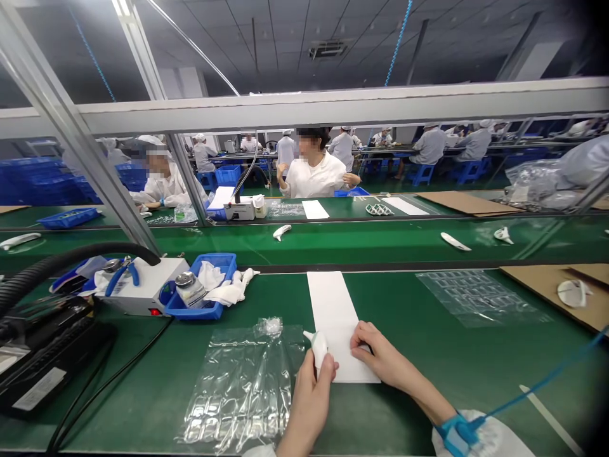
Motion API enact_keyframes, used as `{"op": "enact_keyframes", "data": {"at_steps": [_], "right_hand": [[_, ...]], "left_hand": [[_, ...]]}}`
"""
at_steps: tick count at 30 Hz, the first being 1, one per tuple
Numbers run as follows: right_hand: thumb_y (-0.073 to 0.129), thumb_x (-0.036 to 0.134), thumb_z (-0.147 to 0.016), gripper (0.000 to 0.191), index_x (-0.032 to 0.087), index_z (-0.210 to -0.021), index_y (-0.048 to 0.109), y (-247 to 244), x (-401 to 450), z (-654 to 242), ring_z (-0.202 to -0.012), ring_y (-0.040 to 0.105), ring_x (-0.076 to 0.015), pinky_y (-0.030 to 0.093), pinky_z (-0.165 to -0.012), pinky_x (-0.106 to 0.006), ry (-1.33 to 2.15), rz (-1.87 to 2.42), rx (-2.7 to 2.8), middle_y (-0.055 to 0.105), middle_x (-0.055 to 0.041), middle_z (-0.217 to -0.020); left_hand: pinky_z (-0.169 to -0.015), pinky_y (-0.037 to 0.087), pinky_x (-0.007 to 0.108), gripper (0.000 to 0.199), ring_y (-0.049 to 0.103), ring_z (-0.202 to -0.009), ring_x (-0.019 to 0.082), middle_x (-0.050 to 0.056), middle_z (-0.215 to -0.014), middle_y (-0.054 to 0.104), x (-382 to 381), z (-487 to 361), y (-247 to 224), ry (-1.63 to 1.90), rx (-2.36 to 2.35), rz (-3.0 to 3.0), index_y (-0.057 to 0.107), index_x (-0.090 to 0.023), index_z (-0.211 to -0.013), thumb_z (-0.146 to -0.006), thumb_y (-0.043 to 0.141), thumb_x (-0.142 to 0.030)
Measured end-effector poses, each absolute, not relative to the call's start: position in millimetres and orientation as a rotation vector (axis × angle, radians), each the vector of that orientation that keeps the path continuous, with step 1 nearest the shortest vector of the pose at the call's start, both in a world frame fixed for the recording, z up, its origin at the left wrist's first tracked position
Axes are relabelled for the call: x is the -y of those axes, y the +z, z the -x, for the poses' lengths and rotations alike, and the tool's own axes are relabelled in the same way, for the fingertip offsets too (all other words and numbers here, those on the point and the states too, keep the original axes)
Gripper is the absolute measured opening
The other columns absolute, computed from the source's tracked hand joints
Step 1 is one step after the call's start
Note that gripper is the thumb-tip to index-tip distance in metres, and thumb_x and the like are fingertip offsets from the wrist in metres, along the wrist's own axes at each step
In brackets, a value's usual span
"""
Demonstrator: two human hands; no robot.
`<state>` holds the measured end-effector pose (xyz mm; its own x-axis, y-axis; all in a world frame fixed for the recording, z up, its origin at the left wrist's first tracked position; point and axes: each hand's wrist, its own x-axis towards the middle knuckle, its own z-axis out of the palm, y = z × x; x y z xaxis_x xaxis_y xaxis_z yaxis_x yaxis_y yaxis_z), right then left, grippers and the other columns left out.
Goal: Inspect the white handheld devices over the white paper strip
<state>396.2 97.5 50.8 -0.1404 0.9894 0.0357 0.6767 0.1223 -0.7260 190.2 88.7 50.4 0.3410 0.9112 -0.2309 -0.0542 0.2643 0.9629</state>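
My left hand [311, 387] is wrapped round a white ear thermometer [318, 346], its narrow tip pointing up and to the left. Under it and to the right lies a long white sheet of paper [333, 304] on the green bench. Over the right edge of that sheet is my right hand [373, 349], its thumb and fingers curled together; whatever they pinch, if anything, is hidden. A blue wrist strap [459, 435] with a cord circles my right wrist. Left of my left hand lies a clear plastic tray-like sheet [238, 393].
A blue bin [202, 308] holds a jar and white cloths, beside a white box with pliers [126, 276]. Another clear plastic sheet [480, 295] and cardboard [537, 282] lie right. White parts rest on the green conveyor [361, 241]. A co-worker [316, 168] sits opposite.
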Motion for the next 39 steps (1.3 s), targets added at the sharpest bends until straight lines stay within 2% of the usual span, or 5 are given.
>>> {"op": "enact_keyframes", "data": {"at_steps": [14, 26, 32, 36, 39], "right_hand": [[0.057, 0.025, -0.087, 0.014, 0.022, -0.079, 0.068, 49, -96, -399, -0.083, 0.052, -0.0211, 0.043, -0.077, -0.037, 0.745, 1.505, 1.867, 0.06, -0.0038, -0.083], [0.045, 0.017, -0.089, 0.015, 0.021, -0.076, 0.05, 50, -93, -387, -0.081, 0.051, -0.0193, 0.04, -0.076, -0.036, 0.579, 1.633, 1.973, 0.056, -0.0018, -0.082], [0.037, 0.027, -0.096, 0.021, 0.022, -0.077, 0.045, 48, -84, -389, -0.07, 0.048, -0.0177, 0.04, -0.067, -0.033, 0.481, 1.536, 1.751, 0.051, -0.0008, -0.075], [0.048, 0.037, -0.093, 0.02, 0.021, -0.082, 0.053, 77, -73, -370, -0.072, 0.051, -0.0175, 0.042, -0.065, -0.029, 0.737, 1.432, 1.545, 0.055, -0.0013, -0.078], [0.051, 0.037, -0.092, 0.021, 0.021, -0.081, 0.057, 103, -60, -342, -0.074, 0.054, -0.0174, 0.043, -0.069, -0.028, 0.983, 1.304, 1.526, 0.057, -0.0014, -0.079]], "left_hand": [[-0.093, 0.047, 0.04, 0.052, 0.064, -0.101, 0.028, 0.017, -0.102, 0.068, -88, -193, 53, 0.855, -0.999, -1.071, 0.058, -0.011, -0.106, -0.084, 0.054, -0.058], [-0.091, 0.048, 0.036, 0.049, 0.064, -0.1, 0.026, 0.013, -0.102, 0.068, -87, -194, 46, 0.897, -0.979, -1.029, 0.058, -0.013, -0.108, -0.085, 0.055, -0.056], [-0.089, 0.049, 0.035, 0.051, 0.064, -0.097, 0.026, 0.013, -0.092, 0.068, -86, -196, 54, 0.936, -0.986, -0.997, 0.059, -0.011, -0.1, -0.082, 0.056, -0.059], [-0.069, 0.051, 0.03, 0.054, 0.065, -0.072, 0.018, 0.012, -0.094, 0.067, -80, -191, 68, 0.933, -0.915, -0.914, 0.06, -0.011, -0.096, -0.085, 0.047, -0.062], [-0.05, 0.04, 0.023, 0.056, 0.054, -0.049, 0.011, 0.005, -0.068, 0.066, -71, -184, 76, 0.913, -0.849, -0.728, 0.059, -0.012, -0.094, -0.087, 0.042, -0.065]]}}
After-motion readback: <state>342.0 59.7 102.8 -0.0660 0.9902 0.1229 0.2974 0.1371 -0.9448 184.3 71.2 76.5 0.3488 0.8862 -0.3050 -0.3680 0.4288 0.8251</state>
